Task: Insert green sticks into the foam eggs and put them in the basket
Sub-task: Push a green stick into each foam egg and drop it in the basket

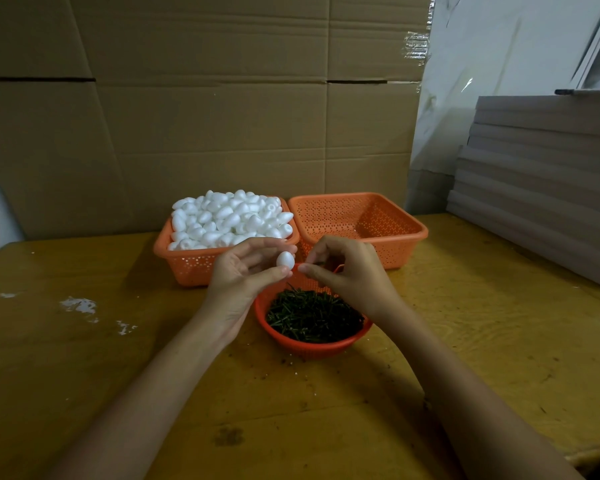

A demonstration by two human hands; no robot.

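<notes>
My left hand (246,268) pinches one white foam egg (285,259) between thumb and fingers above the round bowl. My right hand (343,268) is just to the right of the egg, its fingers pinched on a thin green stick (317,263) that is mostly hidden. Below both hands sits a round orange bowl (303,344) full of green sticks (312,315). Behind on the left stands an orange basket (187,263) heaped with foam eggs (229,220). To its right is a second orange basket (395,244) with nothing in it.
The wooden table (482,341) carries white foam crumbs (80,304) at the left and dark specks around the bowl. A cardboard wall (205,116) stands behind the baskets. A stack of grey boards (548,188) lies on the table's right side.
</notes>
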